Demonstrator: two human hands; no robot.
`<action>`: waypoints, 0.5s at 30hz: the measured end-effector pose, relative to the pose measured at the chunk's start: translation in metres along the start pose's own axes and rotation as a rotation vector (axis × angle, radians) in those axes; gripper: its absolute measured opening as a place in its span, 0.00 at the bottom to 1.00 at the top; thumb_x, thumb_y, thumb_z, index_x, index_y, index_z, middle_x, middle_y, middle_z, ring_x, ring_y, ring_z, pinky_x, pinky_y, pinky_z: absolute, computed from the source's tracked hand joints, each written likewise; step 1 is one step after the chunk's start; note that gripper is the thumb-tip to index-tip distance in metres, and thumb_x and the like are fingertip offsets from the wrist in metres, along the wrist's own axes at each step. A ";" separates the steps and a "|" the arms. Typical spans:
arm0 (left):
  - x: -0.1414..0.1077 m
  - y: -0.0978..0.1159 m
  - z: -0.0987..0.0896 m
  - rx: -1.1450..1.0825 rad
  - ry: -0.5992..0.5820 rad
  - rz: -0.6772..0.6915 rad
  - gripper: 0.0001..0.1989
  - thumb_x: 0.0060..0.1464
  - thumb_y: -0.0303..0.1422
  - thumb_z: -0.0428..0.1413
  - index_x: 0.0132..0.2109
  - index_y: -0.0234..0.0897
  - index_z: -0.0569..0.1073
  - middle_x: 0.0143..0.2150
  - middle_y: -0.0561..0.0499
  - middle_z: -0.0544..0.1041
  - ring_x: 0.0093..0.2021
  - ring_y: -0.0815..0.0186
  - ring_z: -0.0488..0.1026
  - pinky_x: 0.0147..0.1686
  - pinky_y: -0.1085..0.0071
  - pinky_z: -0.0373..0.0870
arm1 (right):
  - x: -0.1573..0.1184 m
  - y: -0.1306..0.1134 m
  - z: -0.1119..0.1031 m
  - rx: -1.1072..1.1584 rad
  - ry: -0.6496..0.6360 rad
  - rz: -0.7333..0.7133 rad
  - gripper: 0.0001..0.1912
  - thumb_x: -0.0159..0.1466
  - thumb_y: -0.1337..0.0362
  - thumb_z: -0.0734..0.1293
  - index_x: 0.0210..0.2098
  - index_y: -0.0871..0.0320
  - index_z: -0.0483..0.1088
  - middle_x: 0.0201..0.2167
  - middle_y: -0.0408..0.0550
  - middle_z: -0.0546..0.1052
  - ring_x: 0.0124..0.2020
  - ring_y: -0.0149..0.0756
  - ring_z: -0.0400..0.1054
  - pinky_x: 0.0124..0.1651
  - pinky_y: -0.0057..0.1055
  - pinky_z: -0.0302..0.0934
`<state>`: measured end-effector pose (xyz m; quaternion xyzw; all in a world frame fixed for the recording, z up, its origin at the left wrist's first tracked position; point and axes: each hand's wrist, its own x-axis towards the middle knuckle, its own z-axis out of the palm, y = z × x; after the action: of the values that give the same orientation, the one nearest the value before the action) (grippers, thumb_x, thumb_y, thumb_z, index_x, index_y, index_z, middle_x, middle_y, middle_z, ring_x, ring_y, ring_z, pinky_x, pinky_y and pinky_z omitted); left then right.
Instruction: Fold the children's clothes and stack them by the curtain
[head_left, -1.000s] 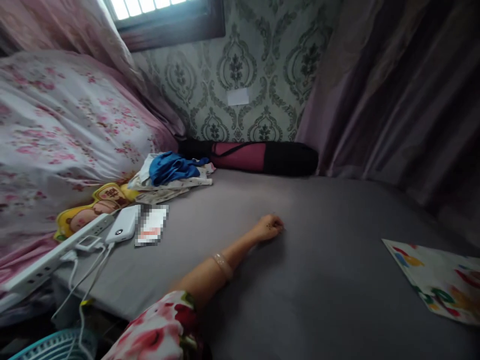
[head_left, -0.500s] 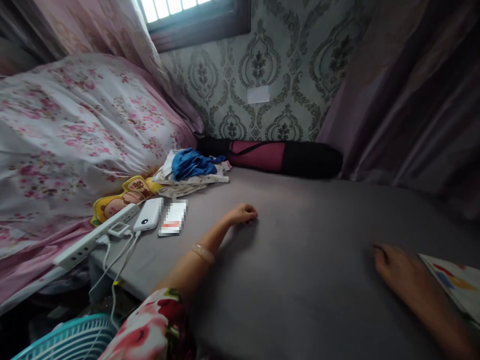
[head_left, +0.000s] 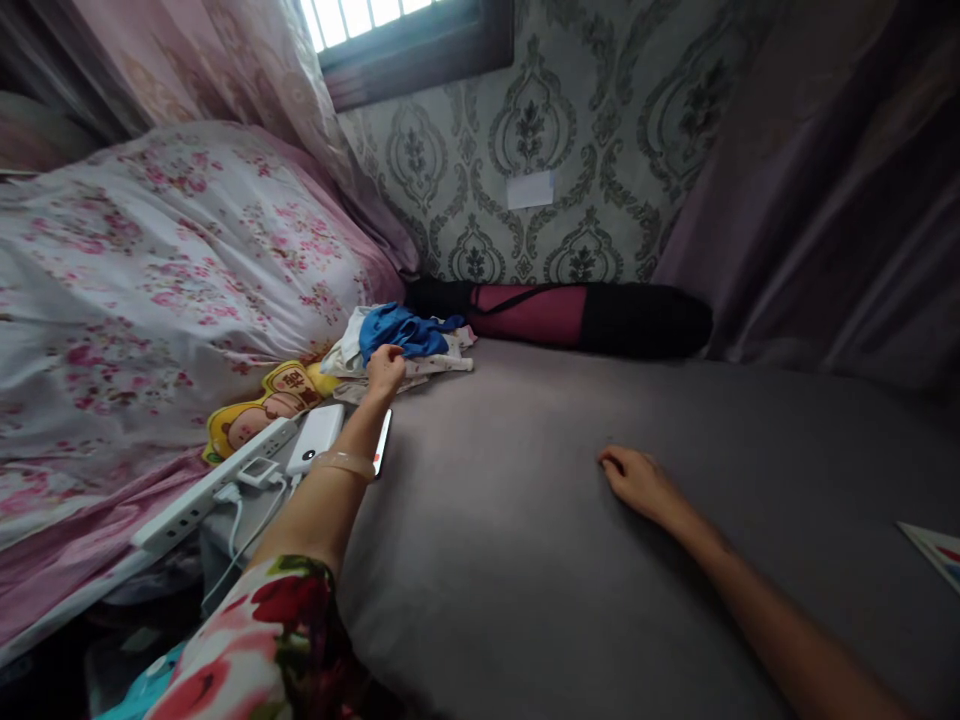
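My left hand (head_left: 386, 370) reaches over the front of the folded clothes pile, its fingers bent together at the lower edge of a blue garment (head_left: 409, 332). Whether they pinch the cloth is hidden from this angle. Under the blue piece lie white and pale printed clothes (head_left: 450, 362). My right hand (head_left: 634, 478) hovers low over or rests on the grey bed sheet (head_left: 510, 560), fingers curled in, nothing visible in them. My left forearm partly covers a phone (head_left: 383, 443) and a white power bank (head_left: 321, 432).
A white power strip (head_left: 217, 482) with plugs and cables lies left, beside a yellow cartoon cushion (head_left: 244, 425). Along the wall stretches a black and maroon long bag (head_left: 547, 312). A printed booklet or card (head_left: 934, 548) sits at the right edge.
My left hand has gone left and forward from the bare sheet to the clothes pile. My right hand has moved left, away from the booklet. The view has shifted slightly.
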<state>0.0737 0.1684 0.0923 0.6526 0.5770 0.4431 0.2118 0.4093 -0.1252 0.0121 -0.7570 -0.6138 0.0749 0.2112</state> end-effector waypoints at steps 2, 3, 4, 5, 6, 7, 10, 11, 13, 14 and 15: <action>0.019 -0.001 -0.008 0.070 0.098 0.037 0.15 0.48 0.25 0.50 0.43 0.32 0.74 0.42 0.43 0.78 0.47 0.57 0.74 0.51 0.63 0.67 | 0.011 -0.016 0.005 0.031 -0.041 -0.008 0.15 0.64 0.64 0.59 0.43 0.55 0.77 0.37 0.52 0.80 0.41 0.40 0.73 0.44 0.31 0.61; 0.028 -0.002 -0.010 0.112 0.140 0.058 0.15 0.48 0.24 0.50 0.43 0.32 0.74 0.43 0.44 0.78 0.48 0.57 0.73 0.52 0.63 0.66 | 0.017 -0.023 0.008 0.043 -0.058 -0.005 0.15 0.64 0.64 0.60 0.43 0.55 0.77 0.37 0.52 0.80 0.41 0.40 0.73 0.44 0.30 0.60; 0.036 -0.003 -0.012 0.154 0.171 0.079 0.15 0.47 0.24 0.50 0.44 0.32 0.74 0.42 0.44 0.78 0.47 0.57 0.73 0.52 0.63 0.66 | 0.021 -0.028 0.011 0.050 -0.070 0.005 0.15 0.64 0.64 0.60 0.43 0.55 0.77 0.37 0.52 0.80 0.42 0.40 0.73 0.44 0.30 0.60; 0.045 -0.004 -0.013 0.191 0.190 0.097 0.16 0.47 0.23 0.51 0.44 0.31 0.74 0.43 0.43 0.78 0.48 0.57 0.73 0.53 0.62 0.66 | 0.025 -0.033 0.014 0.053 -0.077 0.025 0.15 0.64 0.65 0.60 0.44 0.55 0.77 0.38 0.51 0.80 0.42 0.39 0.73 0.43 0.30 0.60; 0.052 -0.005 -0.014 0.220 0.197 0.114 0.16 0.46 0.22 0.51 0.44 0.31 0.73 0.43 0.43 0.78 0.48 0.56 0.73 0.53 0.62 0.65 | 0.029 -0.036 0.017 0.051 -0.080 0.055 0.15 0.64 0.65 0.60 0.44 0.55 0.77 0.39 0.51 0.80 0.43 0.39 0.72 0.43 0.30 0.59; 0.059 -0.007 -0.014 0.242 0.200 0.128 0.16 0.46 0.22 0.52 0.44 0.31 0.73 0.43 0.42 0.78 0.49 0.56 0.72 0.54 0.61 0.65 | 0.032 -0.039 0.019 0.046 -0.076 0.093 0.15 0.64 0.65 0.59 0.43 0.55 0.76 0.40 0.50 0.80 0.43 0.39 0.73 0.41 0.29 0.59; 0.075 -0.015 -0.012 0.268 0.184 0.116 0.13 0.44 0.24 0.55 0.41 0.32 0.72 0.44 0.40 0.77 0.51 0.52 0.71 0.55 0.59 0.63 | 0.035 -0.044 0.025 0.022 -0.032 0.211 0.15 0.65 0.64 0.59 0.43 0.54 0.76 0.40 0.49 0.80 0.41 0.38 0.73 0.38 0.29 0.58; 0.079 -0.017 -0.011 0.263 0.176 0.088 0.13 0.43 0.25 0.56 0.40 0.33 0.72 0.43 0.40 0.76 0.51 0.51 0.71 0.55 0.58 0.63 | 0.034 -0.045 0.027 0.010 -0.015 0.246 0.15 0.65 0.63 0.59 0.44 0.53 0.76 0.39 0.49 0.80 0.40 0.38 0.73 0.37 0.29 0.58; 0.083 -0.022 -0.009 0.251 0.160 0.016 0.14 0.41 0.26 0.59 0.40 0.34 0.71 0.43 0.40 0.76 0.52 0.48 0.70 0.55 0.54 0.63 | 0.033 -0.049 0.028 -0.023 0.009 0.304 0.16 0.66 0.62 0.58 0.46 0.52 0.75 0.38 0.49 0.80 0.39 0.39 0.73 0.35 0.29 0.57; 0.085 -0.024 -0.007 0.251 0.154 -0.019 0.15 0.41 0.27 0.60 0.40 0.34 0.70 0.44 0.39 0.76 0.52 0.46 0.69 0.55 0.52 0.63 | 0.031 -0.050 0.029 -0.039 0.014 0.323 0.16 0.66 0.61 0.58 0.46 0.52 0.75 0.38 0.50 0.80 0.38 0.40 0.74 0.35 0.29 0.57; 0.085 -0.025 -0.006 0.255 0.152 -0.051 0.16 0.40 0.27 0.61 0.39 0.34 0.70 0.45 0.38 0.75 0.53 0.45 0.68 0.55 0.51 0.62 | 0.030 -0.052 0.029 -0.054 0.017 0.337 0.16 0.66 0.61 0.57 0.46 0.51 0.75 0.38 0.50 0.80 0.38 0.40 0.74 0.34 0.30 0.57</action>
<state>0.0494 0.2531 0.1042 0.6240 0.6593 0.4088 0.0940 0.3590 -0.0812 0.0122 -0.8554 -0.4779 0.0862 0.1802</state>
